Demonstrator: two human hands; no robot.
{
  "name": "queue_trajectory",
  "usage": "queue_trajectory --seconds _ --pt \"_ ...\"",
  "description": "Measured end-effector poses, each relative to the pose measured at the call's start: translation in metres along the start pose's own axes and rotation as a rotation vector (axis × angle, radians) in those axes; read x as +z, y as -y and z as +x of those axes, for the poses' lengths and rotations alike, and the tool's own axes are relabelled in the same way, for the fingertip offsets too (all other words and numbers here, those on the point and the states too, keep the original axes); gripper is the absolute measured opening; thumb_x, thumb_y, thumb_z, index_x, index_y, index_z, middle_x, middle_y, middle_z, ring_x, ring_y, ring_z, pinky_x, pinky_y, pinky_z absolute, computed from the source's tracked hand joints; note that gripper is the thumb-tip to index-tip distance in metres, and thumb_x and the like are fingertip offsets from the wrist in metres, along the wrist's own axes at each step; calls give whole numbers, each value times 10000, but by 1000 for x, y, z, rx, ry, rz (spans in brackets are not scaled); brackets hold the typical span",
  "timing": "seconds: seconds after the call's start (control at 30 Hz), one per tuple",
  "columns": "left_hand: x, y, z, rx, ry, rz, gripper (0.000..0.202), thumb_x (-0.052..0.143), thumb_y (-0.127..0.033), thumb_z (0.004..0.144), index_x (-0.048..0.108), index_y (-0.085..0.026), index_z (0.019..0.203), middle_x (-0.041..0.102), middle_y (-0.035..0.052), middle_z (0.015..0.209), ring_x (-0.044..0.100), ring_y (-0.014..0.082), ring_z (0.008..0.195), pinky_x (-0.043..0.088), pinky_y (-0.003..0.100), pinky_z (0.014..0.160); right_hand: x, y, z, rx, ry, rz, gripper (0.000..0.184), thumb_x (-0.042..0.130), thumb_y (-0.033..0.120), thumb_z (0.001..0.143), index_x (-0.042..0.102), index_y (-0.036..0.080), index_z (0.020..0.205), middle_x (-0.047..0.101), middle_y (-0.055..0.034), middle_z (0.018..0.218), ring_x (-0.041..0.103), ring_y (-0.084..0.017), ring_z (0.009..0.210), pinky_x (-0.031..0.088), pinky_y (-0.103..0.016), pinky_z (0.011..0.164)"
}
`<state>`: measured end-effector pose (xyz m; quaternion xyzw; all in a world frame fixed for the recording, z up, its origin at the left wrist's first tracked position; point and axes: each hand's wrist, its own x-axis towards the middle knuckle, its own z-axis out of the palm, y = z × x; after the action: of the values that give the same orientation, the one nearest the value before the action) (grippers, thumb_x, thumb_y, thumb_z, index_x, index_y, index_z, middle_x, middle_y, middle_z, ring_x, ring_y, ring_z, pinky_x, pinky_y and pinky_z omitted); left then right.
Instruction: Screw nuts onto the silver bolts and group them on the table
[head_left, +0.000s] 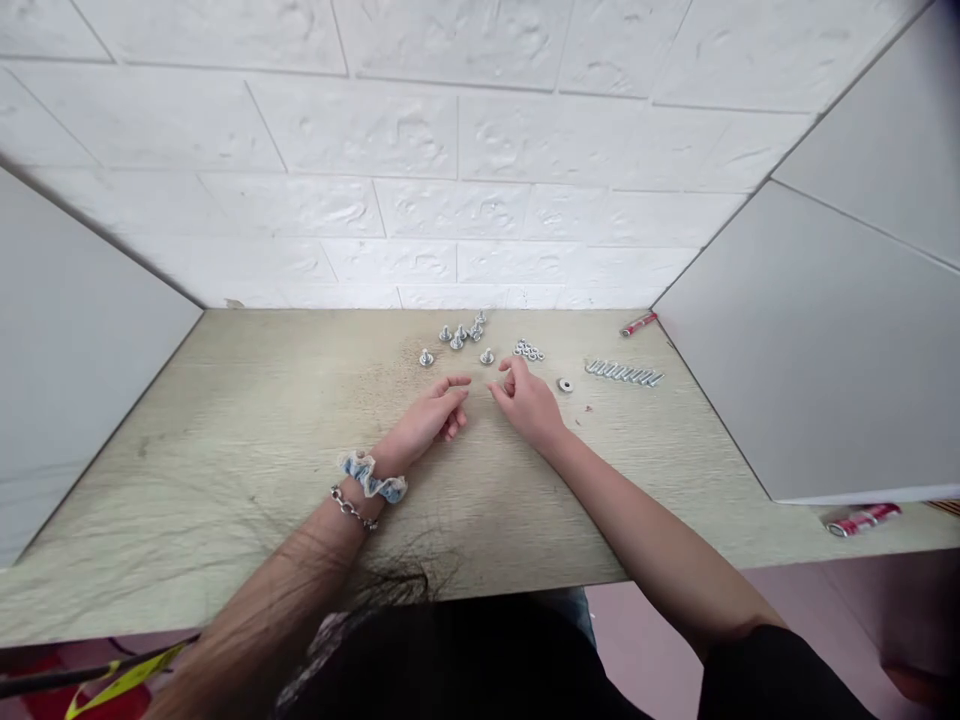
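Observation:
My left hand (pixel 435 412) hovers over the tabletop, thumb and index finger apart, with nothing visible between them. My right hand (pixel 529 402) faces it across a small gap; its fingers are partly curled, and no object shows between thumb and index finger. Just beyond the right fingertips a bolt with a washer (pixel 487 356) stands upright. Another such bolt (pixel 426 357) stands beyond the left hand, near a cluster of several bolts with washers (pixel 459 336). A pile of small nuts (pixel 529 350) lies behind the right hand, and a large washer (pixel 565 385) rests to its right.
A row of long bolts (pixel 624 373) lies on the wooden table (pixel 285 400) at the right. A red battery (pixel 638 324) sits in the back right corner; another (pixel 862 520) lies at the front right. White walls (pixel 420 210) enclose the back and sides.

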<state>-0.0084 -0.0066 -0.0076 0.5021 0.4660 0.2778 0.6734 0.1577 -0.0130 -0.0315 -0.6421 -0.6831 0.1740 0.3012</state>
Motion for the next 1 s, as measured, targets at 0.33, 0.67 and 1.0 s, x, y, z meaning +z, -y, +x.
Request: queue_trajectory --seconds 0.33,0.67,1.0 --pt "4 3 5 -29 40 50 206 446 -264 811 530 -138 950 493 -55 515 428 47 375 336 143 380 -4 -5 4 -84 120 -79 105 451 254 841 538 194 834 555 18 664 484 -121 626 312 -227 591" --pt "7 3 2 -57 40 137 181 377 -155 731 528 -159 832 489 -67 483 427 60 350 332 156 363 -1 1 -9 -206 200 0 141 438 207 847 578 189 835 605 -12 747 517 -125 670 347 -229 626" --pt "2 9 1 -28 43 195 171 362 -190 736 510 -177 822 467 -72 484 405 66 343 291 165 355 7 2 -11 -171 194 147 181 409 246 847 584 204 830 611 -14 730 532 -142 649 363 -249 606"
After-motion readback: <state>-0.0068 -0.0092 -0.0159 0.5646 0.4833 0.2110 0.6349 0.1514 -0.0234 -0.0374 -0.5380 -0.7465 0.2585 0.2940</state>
